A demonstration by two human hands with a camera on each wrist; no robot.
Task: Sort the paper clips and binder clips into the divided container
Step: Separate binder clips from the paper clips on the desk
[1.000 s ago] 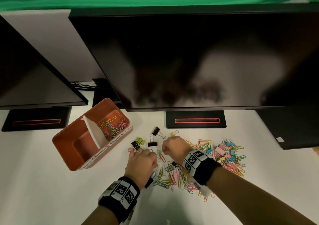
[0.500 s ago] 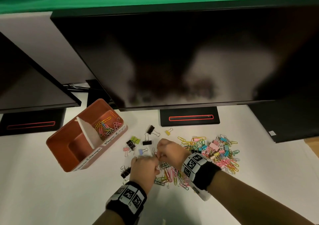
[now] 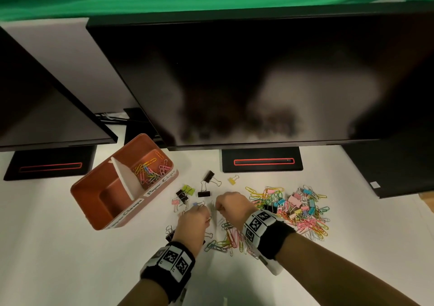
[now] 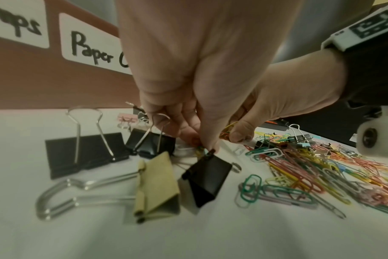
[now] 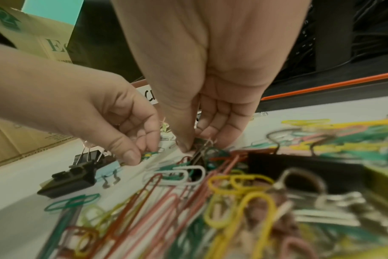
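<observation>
The orange divided container (image 3: pixel 94 195) stands left of my hands, with paper clips (image 3: pixel 150 172) in its right compartment; the left compartment looks bare. My left hand (image 3: pixel 195 218) pinches a green and yellow paper clip (image 5: pixel 148 155) just above the table, over a black binder clip (image 4: pixel 207 177). My right hand (image 3: pixel 231 206), close beside it, pinches a few paper clips (image 4: pixel 227 131) at the pile's left edge. The mixed pile of clips (image 3: pixel 293 209) spreads to the right.
Loose black, yellow and pink binder clips (image 3: pixel 203 193) lie between the container and my hands. Two monitors overhang the back of the table, their stands (image 3: pixel 261 161) behind the clips. The white table (image 3: pixel 58 258) stretches left and toward me.
Both hands stay low at the pile's left edge, and the left hand has drawn slightly back toward me. The head view has shifted a little.
</observation>
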